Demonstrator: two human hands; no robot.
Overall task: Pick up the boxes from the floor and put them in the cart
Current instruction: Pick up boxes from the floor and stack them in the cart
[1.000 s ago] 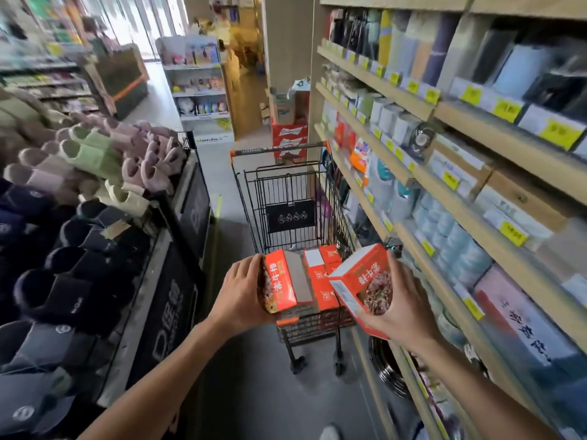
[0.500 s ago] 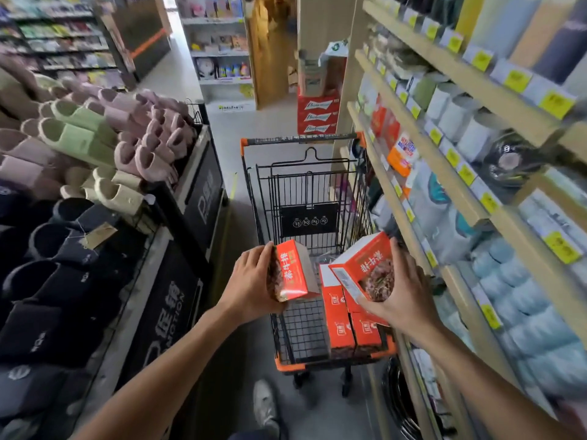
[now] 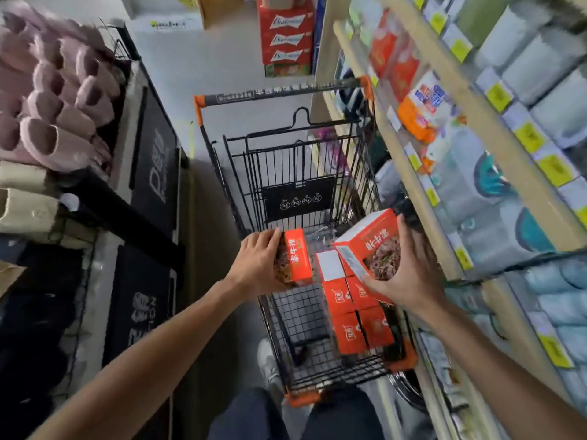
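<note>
Both hands have come forward over the cart [image 3: 203, 104]. We see left hand [image 3: 257, 263] and right hand [image 3: 409, 274] fingers each clamped on a box [image 3: 297, 257], above boxes stacked along the cart's right wall.

Budweiser script runs across the stacked red cartons [image 3: 286, 39]; the orange boxes [image 3: 297, 260] carry Chinese characters, too blurred to read

The left hand [image 3: 259, 262] covers the near side of its orange box [image 3: 297, 257], hiding the fingers behind it. The right hand [image 3: 409, 274] hides part of another box [image 3: 370, 241]. Shelf goods [image 3: 495, 192] are motion-blurred, labels unreadable.
</note>
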